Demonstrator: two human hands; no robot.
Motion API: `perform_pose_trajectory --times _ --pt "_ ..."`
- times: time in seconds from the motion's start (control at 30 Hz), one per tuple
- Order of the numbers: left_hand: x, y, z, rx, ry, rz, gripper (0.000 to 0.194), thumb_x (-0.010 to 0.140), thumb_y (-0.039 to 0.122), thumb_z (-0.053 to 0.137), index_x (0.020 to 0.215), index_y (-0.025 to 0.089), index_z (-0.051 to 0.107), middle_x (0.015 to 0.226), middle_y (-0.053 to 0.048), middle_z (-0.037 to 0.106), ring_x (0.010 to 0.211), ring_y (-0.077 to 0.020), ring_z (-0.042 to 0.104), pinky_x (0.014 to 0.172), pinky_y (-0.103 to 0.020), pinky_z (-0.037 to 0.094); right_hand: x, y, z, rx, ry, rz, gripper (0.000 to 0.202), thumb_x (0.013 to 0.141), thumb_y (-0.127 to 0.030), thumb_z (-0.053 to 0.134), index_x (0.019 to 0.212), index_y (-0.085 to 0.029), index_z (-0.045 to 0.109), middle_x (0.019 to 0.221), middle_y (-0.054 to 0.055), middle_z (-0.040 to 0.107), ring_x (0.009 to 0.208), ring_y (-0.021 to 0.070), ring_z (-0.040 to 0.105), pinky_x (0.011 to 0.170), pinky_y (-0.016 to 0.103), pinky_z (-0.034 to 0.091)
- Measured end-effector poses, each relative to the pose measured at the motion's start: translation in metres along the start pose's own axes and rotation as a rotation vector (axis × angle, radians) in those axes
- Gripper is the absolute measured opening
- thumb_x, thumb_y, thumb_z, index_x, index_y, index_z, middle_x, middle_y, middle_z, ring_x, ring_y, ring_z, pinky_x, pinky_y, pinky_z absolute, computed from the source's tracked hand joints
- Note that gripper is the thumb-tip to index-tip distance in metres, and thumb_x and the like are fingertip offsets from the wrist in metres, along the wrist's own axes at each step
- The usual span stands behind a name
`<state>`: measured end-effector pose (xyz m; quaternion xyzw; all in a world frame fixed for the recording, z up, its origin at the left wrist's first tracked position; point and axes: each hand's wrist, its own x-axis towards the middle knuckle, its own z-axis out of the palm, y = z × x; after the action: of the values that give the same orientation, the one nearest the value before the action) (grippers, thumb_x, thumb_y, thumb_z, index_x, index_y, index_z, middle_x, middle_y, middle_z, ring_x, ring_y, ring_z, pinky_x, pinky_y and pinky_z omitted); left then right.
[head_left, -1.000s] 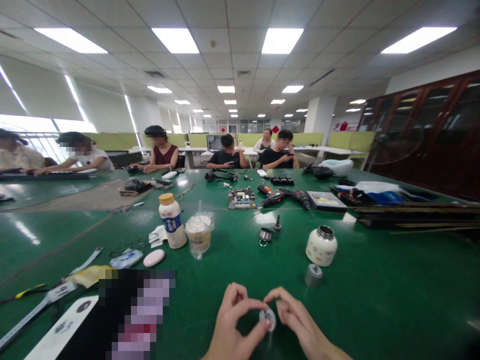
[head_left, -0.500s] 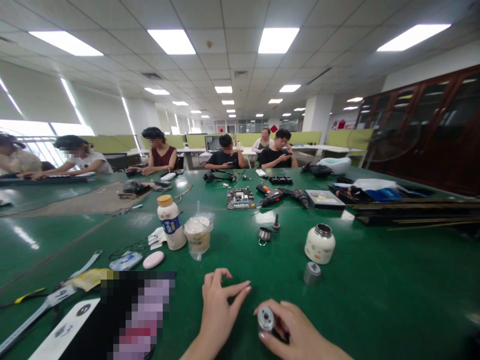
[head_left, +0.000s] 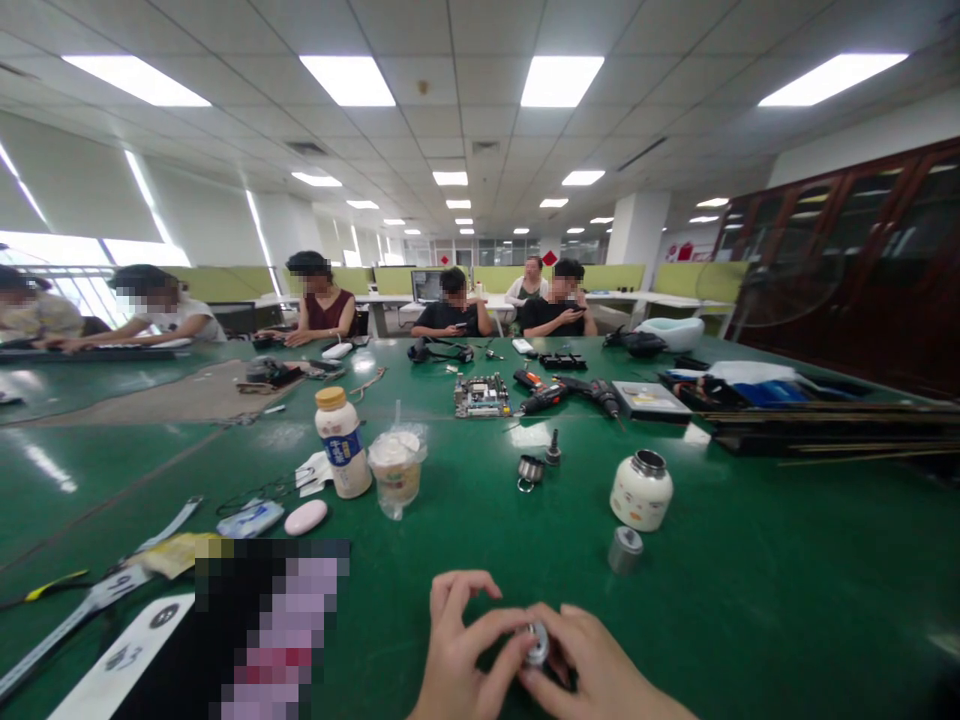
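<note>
Low at the front of the table, my right hand [head_left: 581, 655] is wrapped round a small silver metal cylinder [head_left: 538, 652] whose round end faces up. Thumb and forefinger of my left hand [head_left: 469, 645] pinch that same end, and its other fingers curl free. Most of the cylinder is hidden by fingers. To the right stands a cream flask [head_left: 642, 495] with a printed pattern and an uncovered steel mouth. Just in front of it is a short steel cup-like piece [head_left: 625, 550]. Beyond my hands lie a metal lid with a ring [head_left: 529, 470] and a small dark-tipped metal part [head_left: 553, 449].
Left of my hands stand a drink bottle [head_left: 344, 450] and a bagged plastic cup [head_left: 396, 470], with a pink oval object [head_left: 306, 517] nearby. Farther back lie a circuit board [head_left: 481, 396] and power drills [head_left: 574, 392]. Several people sit around the table's far side.
My left hand has moved right and down, from beside the metal cylinder onto its upper end. The right hand keeps hold of the cylinder, which is now tilted and more covered.
</note>
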<state>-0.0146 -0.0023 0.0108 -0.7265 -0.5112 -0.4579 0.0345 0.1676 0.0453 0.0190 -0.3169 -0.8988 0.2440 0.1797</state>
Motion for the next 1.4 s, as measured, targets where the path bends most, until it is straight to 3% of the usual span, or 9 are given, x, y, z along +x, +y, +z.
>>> perform_pose_trajectory --times 0.27,0.47,0.6,0.77,1.0,1.1,1.23,1.4 --pt "0.001 0.003 -0.001 -0.053 -0.135 0.039 0.025 0.086 0.023 0.059 0.106 0.034 0.071 0.099 -0.007 0.055 0.097 -0.0243 0.048 0.084 -0.041 0.047 0.0 0.002 0.004 -0.028 0.011 -0.027 0.01 0.084 -0.03 0.053 0.08 -0.021 0.053 0.068 -0.002 0.061 0.062 0.0139 0.052 0.061 0.024 0.034" --pt "0.0 0.003 -0.002 -0.037 -0.174 0.024 0.048 0.086 0.016 0.052 0.13 0.035 0.054 0.119 -0.008 0.052 0.107 -0.0255 0.046 0.087 -0.04 0.047 0.0 0.002 0.003 -0.05 -0.001 -0.026 0.01 0.083 -0.03 0.054 0.081 -0.021 0.055 0.068 -0.002 0.062 0.062 0.0142 0.052 0.06 0.024 0.033" --pt "0.0 0.005 -0.004 -0.034 -0.176 0.049 0.039 0.083 0.015 0.056 0.115 0.034 0.065 0.119 -0.007 0.054 0.107 -0.0255 0.047 0.087 -0.039 0.047 0.001 0.002 0.003 -0.071 0.009 -0.022 0.01 0.082 -0.029 0.054 0.079 -0.02 0.055 0.068 -0.001 0.062 0.062 0.0153 0.052 0.06 0.025 0.033" --pt "0.001 0.009 -0.005 -0.035 -0.141 -0.023 0.02 0.083 0.018 0.056 0.092 0.027 0.071 0.111 -0.008 0.058 0.103 -0.026 0.05 0.087 -0.039 0.046 -0.001 0.0 0.003 -0.086 0.027 -0.071 0.007 0.084 -0.027 0.052 0.087 -0.022 0.054 0.076 -0.001 0.063 0.066 0.0156 0.055 0.064 0.026 0.035" --pt "0.0 0.014 -0.005 -0.101 -0.166 -0.067 0.023 0.083 0.023 0.058 0.103 0.029 0.07 0.118 -0.008 0.056 0.109 -0.0274 0.046 0.091 -0.043 0.044 -0.006 -0.001 0.01 -0.162 0.14 -0.057 0.014 0.081 -0.024 0.054 0.094 -0.019 0.056 0.084 0.003 0.067 0.076 0.0199 0.062 0.074 0.03 0.04" --pt "0.0 0.021 -0.002 -0.142 -0.13 -0.142 0.017 0.086 0.025 0.059 0.094 0.029 0.073 0.114 -0.007 0.057 0.108 -0.0257 0.047 0.092 -0.042 0.044 -0.007 0.0 0.014 -0.221 0.194 -0.068 0.019 0.08 -0.025 0.056 0.098 -0.018 0.057 0.089 0.004 0.07 0.079 0.0202 0.064 0.076 0.03 0.042" --pt "0.001 0.032 0.005 -0.129 0.007 -0.272 0.009 0.082 0.029 0.067 0.08 0.027 0.075 0.098 -0.005 0.061 0.099 -0.0231 0.052 0.089 -0.04 0.046 -0.009 -0.005 0.019 -0.285 0.262 -0.016 0.023 0.083 -0.027 0.054 0.102 -0.016 0.056 0.089 0.007 0.071 0.078 0.0225 0.065 0.074 0.032 0.041" --pt "0.01 0.025 0.01 -0.029 0.129 -0.353 0.021 0.088 0.037 0.058 0.091 0.025 0.076 0.091 -0.005 0.059 0.096 -0.0232 0.051 0.087 -0.04 0.045 -0.012 -0.016 0.021 -0.352 0.334 0.057 0.02 0.088 -0.032 0.051 0.098 -0.016 0.056 0.084 0.008 0.07 0.073 0.023 0.064 0.069 0.031 0.038"
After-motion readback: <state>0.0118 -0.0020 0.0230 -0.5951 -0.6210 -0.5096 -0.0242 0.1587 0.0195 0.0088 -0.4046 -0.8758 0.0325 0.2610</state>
